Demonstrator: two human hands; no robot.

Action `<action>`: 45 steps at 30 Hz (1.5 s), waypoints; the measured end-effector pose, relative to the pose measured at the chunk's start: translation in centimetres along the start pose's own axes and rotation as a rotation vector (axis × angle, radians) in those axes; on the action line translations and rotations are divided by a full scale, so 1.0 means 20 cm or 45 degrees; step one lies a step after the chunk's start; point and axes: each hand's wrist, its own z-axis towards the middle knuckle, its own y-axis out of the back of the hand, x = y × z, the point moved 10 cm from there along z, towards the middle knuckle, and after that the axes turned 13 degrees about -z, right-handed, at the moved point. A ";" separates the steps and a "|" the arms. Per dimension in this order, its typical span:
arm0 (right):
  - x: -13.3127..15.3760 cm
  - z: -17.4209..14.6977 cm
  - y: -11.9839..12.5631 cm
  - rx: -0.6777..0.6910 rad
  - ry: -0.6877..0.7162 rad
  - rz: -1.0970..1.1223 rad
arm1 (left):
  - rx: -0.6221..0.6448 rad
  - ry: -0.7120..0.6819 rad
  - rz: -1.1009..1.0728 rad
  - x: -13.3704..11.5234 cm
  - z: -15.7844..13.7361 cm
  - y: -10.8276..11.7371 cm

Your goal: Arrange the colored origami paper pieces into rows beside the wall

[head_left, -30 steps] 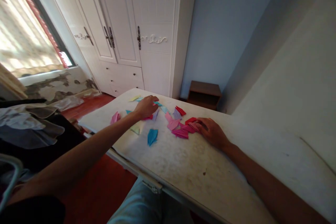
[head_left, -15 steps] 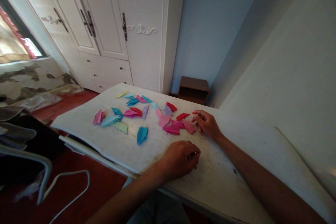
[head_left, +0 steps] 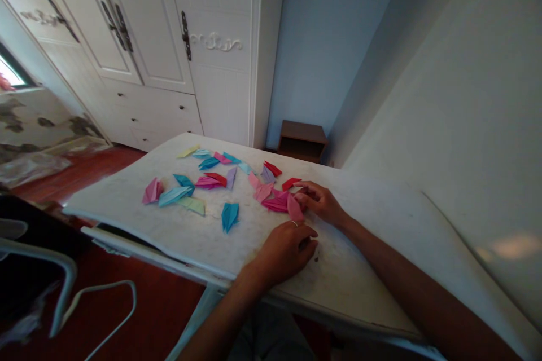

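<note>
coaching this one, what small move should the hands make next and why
Probably have the right hand pinch and lift the pink folded paper nearest it: the hand is at that piece's edge, and the left hand is close by, seemingly empty.

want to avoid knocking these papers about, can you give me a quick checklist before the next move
1. Right hand at the nearest pink folded paper: ok; firm grip: cannot tell.
2. Left hand free: cannot tell, curled fingers hide the palm.
3. Red piece well clear of the right hand: not ok, fingertips are right by it.
4. Lone blue piece clear of both hands: ok.
5. Yellow piece fully on the table: ok.
</note>
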 end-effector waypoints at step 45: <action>0.10 0.42 -0.27 -0.251 0.116 -0.089 | -0.228 -0.131 -0.096 -0.05 -0.02 0.09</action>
